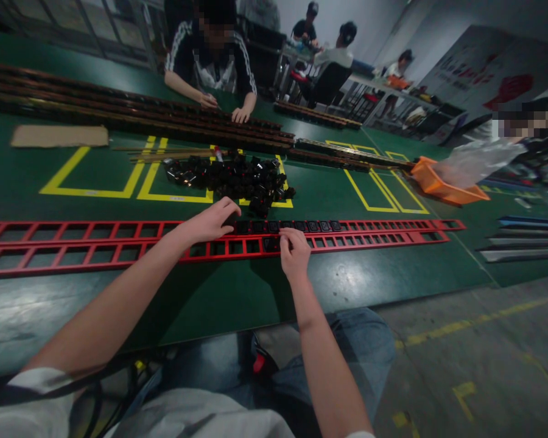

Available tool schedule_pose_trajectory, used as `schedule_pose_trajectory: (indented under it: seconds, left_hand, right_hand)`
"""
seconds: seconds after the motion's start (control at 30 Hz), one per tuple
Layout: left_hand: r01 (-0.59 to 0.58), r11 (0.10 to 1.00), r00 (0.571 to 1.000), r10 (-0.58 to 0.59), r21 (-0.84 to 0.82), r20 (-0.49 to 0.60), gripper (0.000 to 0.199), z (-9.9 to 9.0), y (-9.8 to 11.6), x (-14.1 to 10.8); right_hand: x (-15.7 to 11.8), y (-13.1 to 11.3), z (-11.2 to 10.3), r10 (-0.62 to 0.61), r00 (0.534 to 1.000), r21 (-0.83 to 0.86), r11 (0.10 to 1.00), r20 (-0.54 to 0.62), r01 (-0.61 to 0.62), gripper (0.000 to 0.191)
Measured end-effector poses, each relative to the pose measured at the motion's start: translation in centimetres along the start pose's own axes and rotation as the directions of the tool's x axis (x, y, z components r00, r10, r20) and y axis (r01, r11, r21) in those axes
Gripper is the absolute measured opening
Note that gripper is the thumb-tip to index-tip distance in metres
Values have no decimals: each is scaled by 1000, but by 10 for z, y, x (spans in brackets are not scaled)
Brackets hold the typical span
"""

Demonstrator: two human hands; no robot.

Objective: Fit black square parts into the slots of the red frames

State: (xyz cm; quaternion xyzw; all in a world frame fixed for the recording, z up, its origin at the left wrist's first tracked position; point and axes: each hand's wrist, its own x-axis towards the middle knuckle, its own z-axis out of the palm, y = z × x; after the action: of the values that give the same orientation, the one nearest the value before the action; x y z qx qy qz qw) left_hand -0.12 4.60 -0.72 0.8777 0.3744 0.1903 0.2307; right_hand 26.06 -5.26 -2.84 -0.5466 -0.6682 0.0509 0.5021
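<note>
Two long red frames (132, 250) with rows of square openings lie side by side across the green table. Several square black parts (313, 225) sit in openings of the farther frame, and one black part (270, 244) is in the nearer one. My left hand (212, 220) is over the farther frame, left of the black parts, its fingers curled down around something I cannot make out. My right hand (295, 248) is at the nearer frame beside the single black part, fingertips pinched together; what they hold, if anything, is hidden. Beyond both hands lies a heap of black parts (237, 176).
Long dark rails (132, 109) run behind the heap. A cardboard piece (59, 136) lies at left, an orange bin (447, 184) with plastic at right, near grey strips (520, 240). A person (212, 61) sits across the table, hands by the rails. Other people are farther back.
</note>
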Motion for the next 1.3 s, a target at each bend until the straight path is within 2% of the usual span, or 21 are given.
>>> schedule_pose_trajectory:
  seconds: [0.1,0.23,0.37,0.47,0.57,0.67,0.77,0.9,1.03,1.13,1.23,1.3]
  left_hand:
    - [21,1000,1000,-21,10,13,30,-1,-6,1]
    - [62,991,998,-63,117,-3,27,-2,-5,3]
    - [124,952,991,-108,278,-74,29,3,11,6]
    - [159,927,984,-119,341,-135,30,12,28,11]
    - [150,943,984,-112,296,-141,30,19,37,14]
    - [94,986,981,-69,134,-180,30,23,32,13]
    - [17,1000,970,-16,-1,-242,41,24,23,8]
    - [-12,998,966,-5,-64,-260,51,27,22,4]
    - [32,998,969,-45,-59,-241,55,27,30,3]
    - [25,999,971,-15,42,-240,48,24,33,3]
    - [24,993,954,13,119,-299,42,23,32,2]
    - [11,996,935,20,85,-355,37,23,31,2]
  right_hand:
    - [0,-1,0,14,1000,-3,1000,7,-14,24]
    - [0,-1,1,15,1000,-6,1000,0,-15,24]
    - [1,0,2,-4,1000,-18,1000,-14,3,24]
    - [2,3,1,-15,998,-46,999,-61,12,22]
    - [2,4,0,-22,993,-70,997,-113,14,23]
    - [2,4,0,-19,994,-63,998,-109,12,23]
    - [1,4,0,-6,996,-47,999,-86,2,23]
    - [0,4,0,3,996,-35,999,-88,-6,23]
    - [0,4,0,26,997,-39,999,-76,-29,23]
    - [0,4,0,27,997,-44,999,-72,-30,23]
    - [-1,4,0,18,997,-46,999,-77,-22,23]
    - [0,4,0,16,997,-50,999,-76,-20,23]
